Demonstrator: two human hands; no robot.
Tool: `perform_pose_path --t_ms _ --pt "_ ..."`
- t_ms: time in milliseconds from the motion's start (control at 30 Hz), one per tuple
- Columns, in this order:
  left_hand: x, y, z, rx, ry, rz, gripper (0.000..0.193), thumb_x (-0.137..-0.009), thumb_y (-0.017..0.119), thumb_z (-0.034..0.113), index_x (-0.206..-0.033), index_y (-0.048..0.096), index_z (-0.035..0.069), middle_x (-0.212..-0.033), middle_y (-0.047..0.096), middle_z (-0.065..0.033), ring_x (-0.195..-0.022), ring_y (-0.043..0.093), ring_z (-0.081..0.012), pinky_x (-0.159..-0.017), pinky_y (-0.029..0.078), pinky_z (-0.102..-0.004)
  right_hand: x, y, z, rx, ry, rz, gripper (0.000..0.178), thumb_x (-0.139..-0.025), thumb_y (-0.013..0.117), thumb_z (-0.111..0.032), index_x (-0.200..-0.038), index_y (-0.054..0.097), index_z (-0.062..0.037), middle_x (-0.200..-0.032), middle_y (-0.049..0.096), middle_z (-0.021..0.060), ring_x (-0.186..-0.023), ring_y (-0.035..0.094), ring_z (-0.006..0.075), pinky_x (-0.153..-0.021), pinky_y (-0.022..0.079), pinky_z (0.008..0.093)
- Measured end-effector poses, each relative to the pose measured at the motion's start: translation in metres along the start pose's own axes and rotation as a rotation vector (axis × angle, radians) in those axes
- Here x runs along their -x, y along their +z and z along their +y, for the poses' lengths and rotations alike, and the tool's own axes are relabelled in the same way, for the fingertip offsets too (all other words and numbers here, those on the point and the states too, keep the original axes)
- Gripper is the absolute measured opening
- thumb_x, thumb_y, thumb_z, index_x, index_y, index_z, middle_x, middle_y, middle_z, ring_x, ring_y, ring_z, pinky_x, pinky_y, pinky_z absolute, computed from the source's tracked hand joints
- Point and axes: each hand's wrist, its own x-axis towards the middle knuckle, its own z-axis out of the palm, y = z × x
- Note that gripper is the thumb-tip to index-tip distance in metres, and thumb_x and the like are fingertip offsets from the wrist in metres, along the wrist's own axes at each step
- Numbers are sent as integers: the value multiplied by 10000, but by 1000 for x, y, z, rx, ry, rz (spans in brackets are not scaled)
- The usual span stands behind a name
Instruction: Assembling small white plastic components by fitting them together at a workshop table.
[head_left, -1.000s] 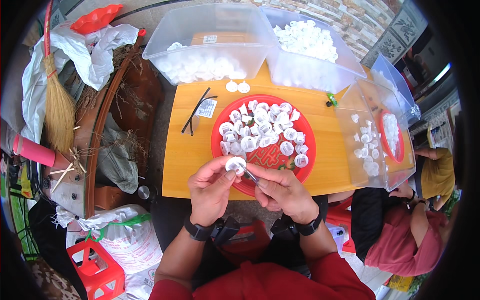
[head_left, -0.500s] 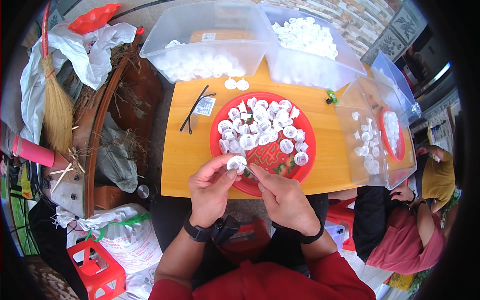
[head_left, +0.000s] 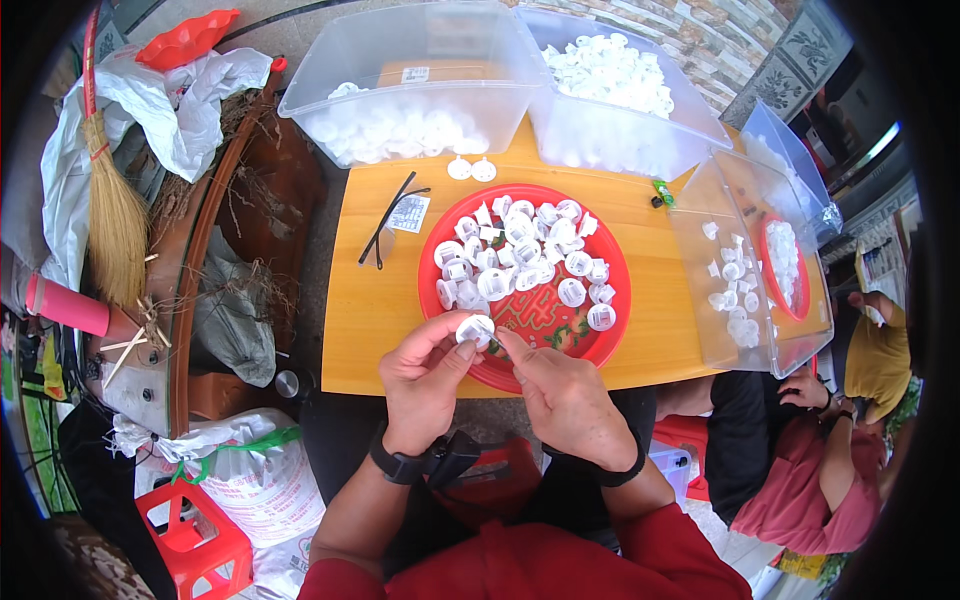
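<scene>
My left hand (head_left: 422,378) pinches a round white plastic part (head_left: 474,330) between thumb and fingertips, over the near edge of a red tray (head_left: 623,285). Close beside it, my right hand (head_left: 572,408) is closed round a thin, dark metal tool (head_left: 497,341). Its tip is at the right edge of the part; most of the tool is hidden by the fingers, so its exact kind does not show. Similar white plastic parts (head_left: 520,228) lie heaped in the far half of the tray.
Clear plastic bins (head_left: 400,95) with white parts stand along the table's far side. Black-framed glasses (head_left: 385,225) and two white discs (head_left: 471,169) lie at left. An open clear bin (head_left: 700,330) stands at right, beside co-workers (head_left: 810,470). A red stool (head_left: 195,540) is at lower left.
The white part has turned slightly in my left hand, and less of the tool shows beside it. My right hand has shifted only a little.
</scene>
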Motion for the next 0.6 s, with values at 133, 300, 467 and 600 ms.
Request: perform_pose_path --t_ms 133,300,467,600 --pt "1 1 -1 -97 29 5 276 -827 533 -85 -1096 559 -28 -996 608 -89 -860 580 -118 -749 500 -249 0 1 0 92 -37 -10 509 -716 545 -1 -1214 453 51 -684 535 123 -603 566 262 -515 464 372" --pt "3 5 -4 -155 64 8 271 -821 525 -105 -1079 566 -31 -1007 597 -84 -869 565 -109 -759 481 -235 2 4 -5 261 -56 -11 525 -689 553 -7 -1199 456 70 -684 540 121 -589 574 244 -484 464 351" --pt "4 2 -9 -277 136 -4 267 -807 528 -126 -1055 575 -38 -1045 583 -99 -914 559 -126 -794 463 -241 -4 -6 -5 340 -34 -141 503 -688 544 -15 -1178 464 65 -680 559 138 -584 588 270 -487 462 365" --pt "0 1 -9 -353 195 -57 272 -796 520 -146 -1041 577 -40 -1066 577 -112 -948 562 -147 -816 462 -254 -11 -15 -2 311 -6 -248 473 -690 531 -9 -1154 467 57 -669 573 161 -604 591 305 -515 460 403"
